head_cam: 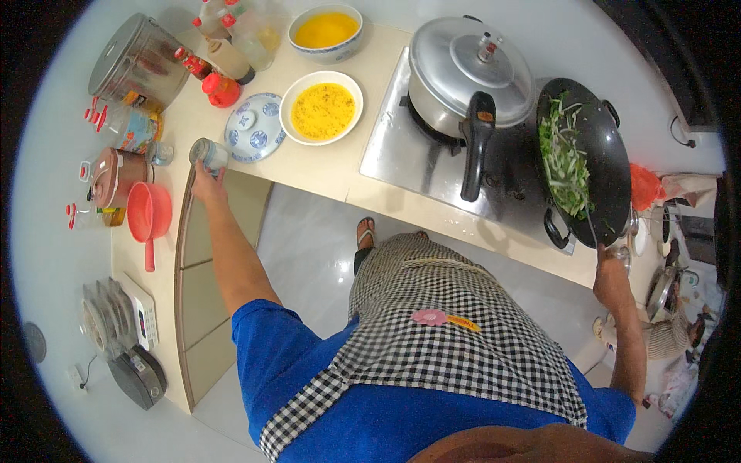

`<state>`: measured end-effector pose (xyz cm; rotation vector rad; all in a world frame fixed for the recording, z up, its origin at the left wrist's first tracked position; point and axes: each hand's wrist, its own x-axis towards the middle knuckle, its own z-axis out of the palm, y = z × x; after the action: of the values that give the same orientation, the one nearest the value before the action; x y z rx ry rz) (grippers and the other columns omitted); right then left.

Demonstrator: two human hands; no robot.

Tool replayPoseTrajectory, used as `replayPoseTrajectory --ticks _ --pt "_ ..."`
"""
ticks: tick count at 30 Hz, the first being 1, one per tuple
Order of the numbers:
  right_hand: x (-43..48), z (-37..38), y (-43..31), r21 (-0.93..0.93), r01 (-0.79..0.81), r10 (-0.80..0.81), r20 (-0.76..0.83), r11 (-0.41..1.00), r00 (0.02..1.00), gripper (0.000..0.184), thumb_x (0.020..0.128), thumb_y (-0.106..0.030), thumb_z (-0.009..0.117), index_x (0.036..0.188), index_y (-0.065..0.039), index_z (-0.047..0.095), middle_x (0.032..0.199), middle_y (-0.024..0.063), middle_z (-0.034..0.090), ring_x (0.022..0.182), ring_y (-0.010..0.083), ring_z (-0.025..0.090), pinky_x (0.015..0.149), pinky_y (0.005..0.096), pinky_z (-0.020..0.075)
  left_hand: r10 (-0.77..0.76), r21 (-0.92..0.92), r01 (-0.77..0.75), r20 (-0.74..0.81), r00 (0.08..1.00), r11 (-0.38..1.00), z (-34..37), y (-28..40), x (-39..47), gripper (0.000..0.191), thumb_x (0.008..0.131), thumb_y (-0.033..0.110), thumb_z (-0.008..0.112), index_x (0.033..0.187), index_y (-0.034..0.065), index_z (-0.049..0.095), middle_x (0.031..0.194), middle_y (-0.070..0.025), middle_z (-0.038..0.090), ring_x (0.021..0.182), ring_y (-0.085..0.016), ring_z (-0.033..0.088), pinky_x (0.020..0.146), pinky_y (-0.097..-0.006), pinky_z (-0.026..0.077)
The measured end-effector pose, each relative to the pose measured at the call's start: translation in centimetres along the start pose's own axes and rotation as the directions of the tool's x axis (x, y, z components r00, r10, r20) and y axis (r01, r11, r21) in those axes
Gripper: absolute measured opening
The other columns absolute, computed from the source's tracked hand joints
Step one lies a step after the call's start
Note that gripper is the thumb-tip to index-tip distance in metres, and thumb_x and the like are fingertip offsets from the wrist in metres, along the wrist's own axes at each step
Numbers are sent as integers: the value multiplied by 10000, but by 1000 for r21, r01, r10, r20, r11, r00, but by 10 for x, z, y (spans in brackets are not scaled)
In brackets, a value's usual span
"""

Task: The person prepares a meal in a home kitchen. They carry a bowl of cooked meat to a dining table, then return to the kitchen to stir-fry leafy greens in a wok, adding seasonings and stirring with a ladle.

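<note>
My left hand [209, 186] is closed around a small glass jar [213, 155] with a metallic-looking lid, at the counter's inner corner. Whether the jar rests on the counter or is lifted, I cannot tell. Over at the far right, my right hand [612, 282] grips the thin handle of a cooking utensil [591, 228] that reaches into a black wok [608, 156]. Chopped green and pale vegetables [562, 159] lie in the wok and hide the utensil's head. A blue-and-white porcelain lid [248, 136] lies beside the jar.
A pressure cooker [434, 75] sits on the steel gas stove [399, 150], its black handle pointing towards me. Behind the jar stand a bowl of yellow liquid [323, 113], another yellow-filled bowl [325, 32] and several bottles [231, 61]. A red plastic ladle [149, 214] lies on the left counter.
</note>
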<state>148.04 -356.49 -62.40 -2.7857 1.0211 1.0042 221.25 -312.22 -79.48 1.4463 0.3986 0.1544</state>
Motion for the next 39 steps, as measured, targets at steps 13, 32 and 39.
replayPoseTrajectory --ticks 13,32,39 --pt "89 -24 -25 198 -213 220 -16 957 975 153 700 -43 628 820 51 644 819 251 665 873 412 672 745 464 559 -89 101 64 259 962 993 29 -28 142 405 913 246 658 1269 59 601 1319 -219 503 1131 -360 568 764 -444 616" --pt "134 -12 46 278 -296 367 -255 914 895 325 775 -71 602 1078 48 608 1016 282 625 992 426 595 864 493 471 337 875 -461 482 808 -147 -14 -48 176 652 826 243 738 1382 49 459 881 -183 704 714 -307 675 601 -447 535" --pt "84 -17 7 495 -216 308 -111 841 945 253 756 51 568 998 33 639 977 295 653 981 470 608 832 482 484 197 75 -222 255 947 972 115 -5 21 249 882 161 670 963 -67 612 914 -141 659 771 -217 649 667 -326 540"
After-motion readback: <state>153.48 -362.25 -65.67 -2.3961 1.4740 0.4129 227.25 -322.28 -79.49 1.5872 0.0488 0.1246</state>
